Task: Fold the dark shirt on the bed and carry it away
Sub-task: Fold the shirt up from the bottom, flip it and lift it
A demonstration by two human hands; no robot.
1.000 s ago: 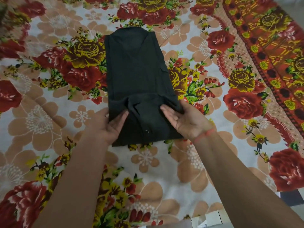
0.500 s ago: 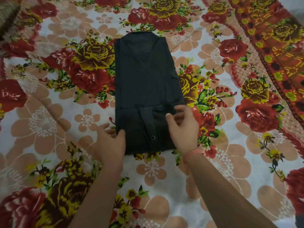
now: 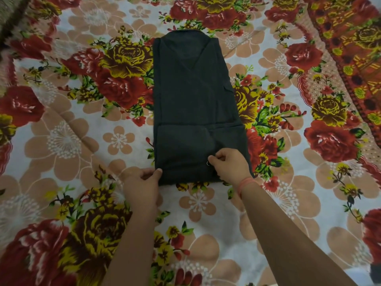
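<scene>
The dark shirt [image 3: 193, 104] lies on the bed as a long narrow rectangle, collar at the far end, sleeves folded in over the near part. My left hand [image 3: 142, 184] pinches its near left corner between thumb and fingers. My right hand [image 3: 228, 166] is closed on the near right part of the hem, beside a small metal snap. A red thread band circles my right wrist. Both forearms reach in from the bottom of the view.
The bed is covered by a floral sheet [image 3: 72, 141] with red and yellow roses and beige flowers. A patterned red border [image 3: 350, 48] runs along the right side. A dark fuzzy item [image 3: 8, 19] sits at the top left corner.
Both hands slid down from the shirt's lower middle to its near edge. They went from flat and loose to gripping the near corners. The shirt has stayed flat.
</scene>
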